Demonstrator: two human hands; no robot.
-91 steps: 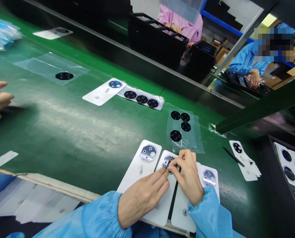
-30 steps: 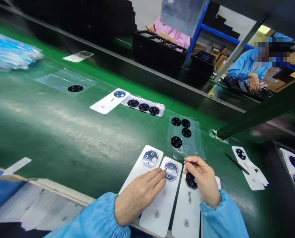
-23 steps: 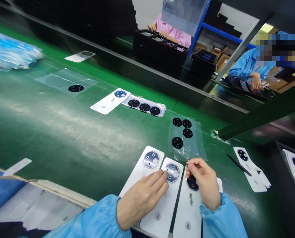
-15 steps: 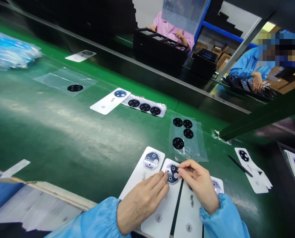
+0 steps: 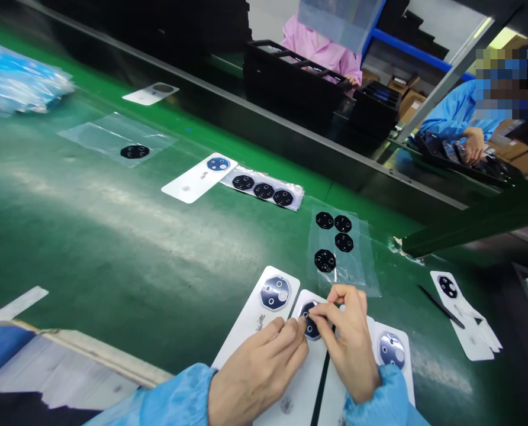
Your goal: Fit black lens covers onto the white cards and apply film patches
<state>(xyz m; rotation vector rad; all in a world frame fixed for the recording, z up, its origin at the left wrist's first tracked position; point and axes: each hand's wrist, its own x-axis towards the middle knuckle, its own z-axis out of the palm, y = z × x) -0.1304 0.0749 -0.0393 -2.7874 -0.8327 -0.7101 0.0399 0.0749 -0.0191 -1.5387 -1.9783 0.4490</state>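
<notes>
Left hand (image 5: 264, 373) (grip unclear) lies over the panel (image 5: 306, 384); right hand (image 5: 346, 343) pinches at its 12-o'clock disc (image 5: 312, 336), any held item indiscernible. Apparent step: disc work; next likely needs steadiness.

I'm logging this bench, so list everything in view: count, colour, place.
Front panels: four, white, near edge
Other bench panels: three, white, middle, back, right
Clear films: several, transparent, left, right
Strip pack: one, silvery, middle
Separate discs: eight, black, on films, pack
Bundle: one, blue, far left
Slim tool: one, black, right
Pale strip: one, whitish, lower left
Stacked sheets: several, pale, lower left
Tray: one, black, right edge
Bench: one, green, centre
Post: one, green, right
Crates: several, black, background
Cartons: several, brown, upper right
Coworkers: two, pink and blue clothes, background
Left hand: one, blue-sleeved, front panels
Right hand: one, blue-sleeved, front panels
</notes>
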